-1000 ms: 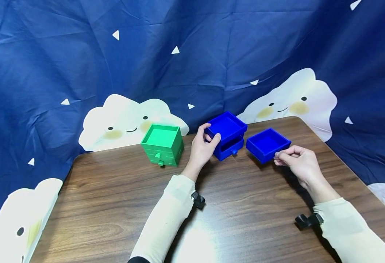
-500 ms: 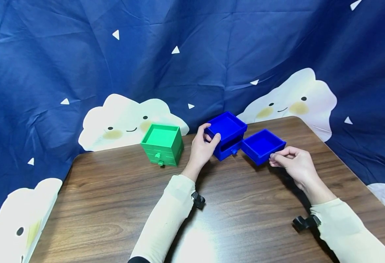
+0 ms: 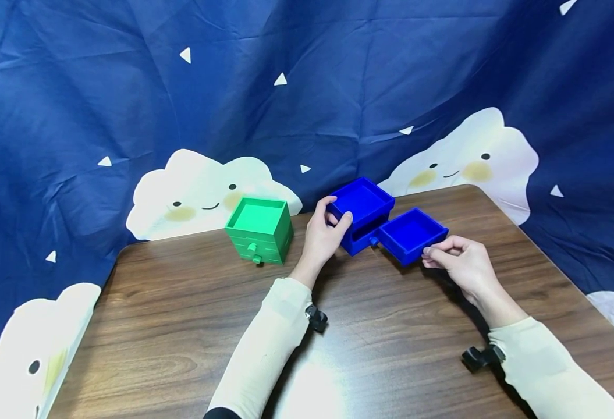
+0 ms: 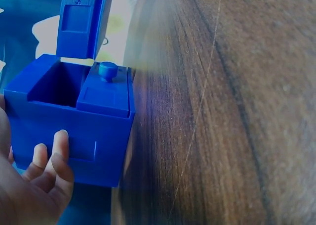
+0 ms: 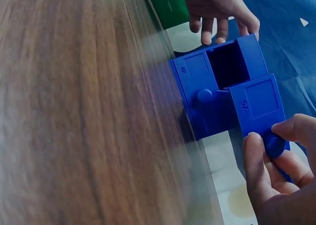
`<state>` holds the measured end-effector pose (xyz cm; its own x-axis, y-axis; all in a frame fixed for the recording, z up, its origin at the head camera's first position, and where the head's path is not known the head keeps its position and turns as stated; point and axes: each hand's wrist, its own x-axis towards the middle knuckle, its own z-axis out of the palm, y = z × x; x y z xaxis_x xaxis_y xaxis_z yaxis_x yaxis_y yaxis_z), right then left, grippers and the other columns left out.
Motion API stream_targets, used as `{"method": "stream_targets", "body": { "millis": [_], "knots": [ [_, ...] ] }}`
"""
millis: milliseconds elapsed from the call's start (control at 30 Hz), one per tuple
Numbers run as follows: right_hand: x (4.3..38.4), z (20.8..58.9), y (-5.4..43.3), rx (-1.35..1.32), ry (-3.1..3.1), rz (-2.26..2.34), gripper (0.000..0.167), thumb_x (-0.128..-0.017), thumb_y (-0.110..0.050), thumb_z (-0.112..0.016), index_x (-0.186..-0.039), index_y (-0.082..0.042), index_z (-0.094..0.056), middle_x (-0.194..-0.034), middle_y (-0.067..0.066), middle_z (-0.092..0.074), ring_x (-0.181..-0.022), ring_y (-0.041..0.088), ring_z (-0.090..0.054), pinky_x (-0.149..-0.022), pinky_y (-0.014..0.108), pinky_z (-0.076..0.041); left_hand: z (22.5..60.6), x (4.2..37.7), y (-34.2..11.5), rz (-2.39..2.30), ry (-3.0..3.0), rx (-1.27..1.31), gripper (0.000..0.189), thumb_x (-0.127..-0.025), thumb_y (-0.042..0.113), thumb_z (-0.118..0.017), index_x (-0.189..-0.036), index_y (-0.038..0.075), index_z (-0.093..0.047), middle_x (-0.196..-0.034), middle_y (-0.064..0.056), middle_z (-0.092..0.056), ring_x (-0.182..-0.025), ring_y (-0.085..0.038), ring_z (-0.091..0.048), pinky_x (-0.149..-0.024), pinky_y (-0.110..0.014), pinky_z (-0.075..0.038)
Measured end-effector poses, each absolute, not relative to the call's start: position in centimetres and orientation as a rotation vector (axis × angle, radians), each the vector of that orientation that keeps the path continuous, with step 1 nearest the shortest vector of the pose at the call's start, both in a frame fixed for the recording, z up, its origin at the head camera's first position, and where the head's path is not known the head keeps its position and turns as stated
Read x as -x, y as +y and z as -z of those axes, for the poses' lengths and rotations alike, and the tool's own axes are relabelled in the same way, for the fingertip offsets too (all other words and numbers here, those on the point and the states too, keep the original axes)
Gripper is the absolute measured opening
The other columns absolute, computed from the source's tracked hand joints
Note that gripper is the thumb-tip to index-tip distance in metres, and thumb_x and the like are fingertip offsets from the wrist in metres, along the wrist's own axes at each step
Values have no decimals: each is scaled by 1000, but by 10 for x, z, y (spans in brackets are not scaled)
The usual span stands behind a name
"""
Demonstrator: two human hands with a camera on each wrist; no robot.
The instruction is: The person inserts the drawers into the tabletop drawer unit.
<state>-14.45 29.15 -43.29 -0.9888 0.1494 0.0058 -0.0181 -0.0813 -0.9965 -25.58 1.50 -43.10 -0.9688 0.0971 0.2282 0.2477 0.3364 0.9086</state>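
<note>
A small blue drawer cabinet (image 3: 363, 202) stands at the back of the table, with a shallow tray-like top. Its upper slot is vacant, and the lower drawer (image 5: 200, 94) with a round knob sits pushed in. My left hand (image 3: 323, 237) grips the cabinet by its left side, thumb near the top front edge. My right hand (image 3: 466, 265) pinches the knob (image 5: 274, 144) of a loose blue drawer (image 3: 413, 234). This drawer hangs over the table just right of the cabinet, and its back end overlaps the lower drawer's front in the head view.
To the left stands a green drawer cabinet (image 3: 258, 233) with two knobs on its front. The wooden table (image 3: 191, 326) ends at a blue curtain (image 3: 233, 105) with white clouds.
My right hand has carried the loose blue drawer leftward, closer to the blue cabinet. The left hand and both cabinets have stayed in place.
</note>
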Motion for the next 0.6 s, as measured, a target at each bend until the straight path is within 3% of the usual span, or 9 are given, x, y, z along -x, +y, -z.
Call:
{"method": "stream_targets", "body": {
  "millis": [367,600],
  "knots": [
    [146,432,281,97,-2045,-2223,22,-96,12,-71,-82,-5,-74,-78,0,-80,-69,13,-79,-69,28,-66,431,256,15,1709,-2456,326,54,-101,33,-71,-151,21,-55,-99,-18,-63,-84,-22,-57,-74,-25,-45],
    [146,431,276,89,-2060,-2213,19,-96,11,-71,-83,-3,-73,-78,0,-80,-69,13,-79,-70,28,-66,432,257,15,1701,-2458,321,54,-100,35,-71,-150,22,-55,-98,-15,-62,-84,-21,-57,-73,-26,-45]
  ]
}}
